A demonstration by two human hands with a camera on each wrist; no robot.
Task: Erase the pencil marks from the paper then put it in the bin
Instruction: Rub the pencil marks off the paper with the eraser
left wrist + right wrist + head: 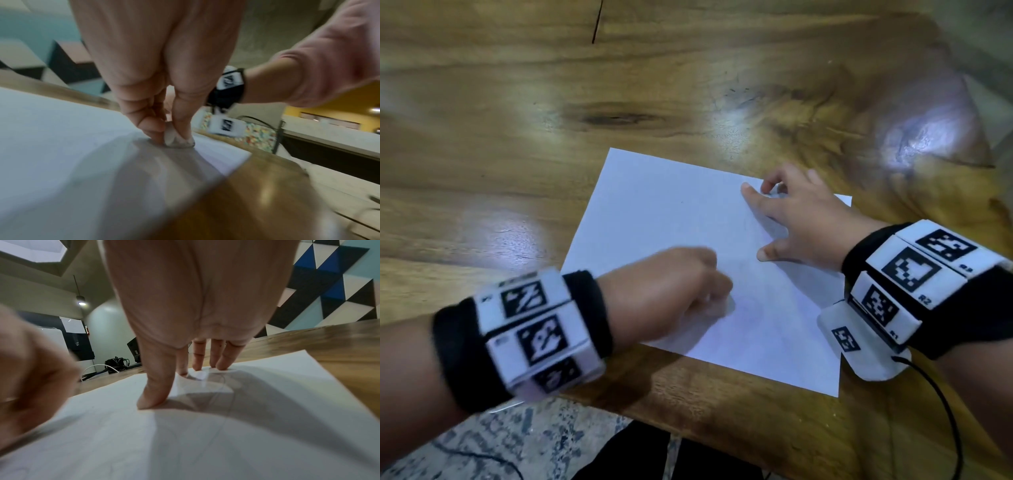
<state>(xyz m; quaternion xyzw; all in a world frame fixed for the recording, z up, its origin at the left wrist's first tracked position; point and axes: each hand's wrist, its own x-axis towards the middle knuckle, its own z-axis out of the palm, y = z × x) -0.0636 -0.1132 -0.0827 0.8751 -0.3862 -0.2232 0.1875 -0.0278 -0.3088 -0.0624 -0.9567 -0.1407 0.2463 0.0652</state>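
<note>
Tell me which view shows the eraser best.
Left wrist view: the small, smudged white eraser sits mid-frame, pinched by the left hand and pressed on the white paper sheet. In the head view the left hand hides most of it in blur. The right wrist view does not show it.

Glossy wooden table, white paper flat on it.

The left hand pinches a small grey-white eraser between thumb and fingers. The eraser presses on the paper, which lies on the wooden table.
</note>
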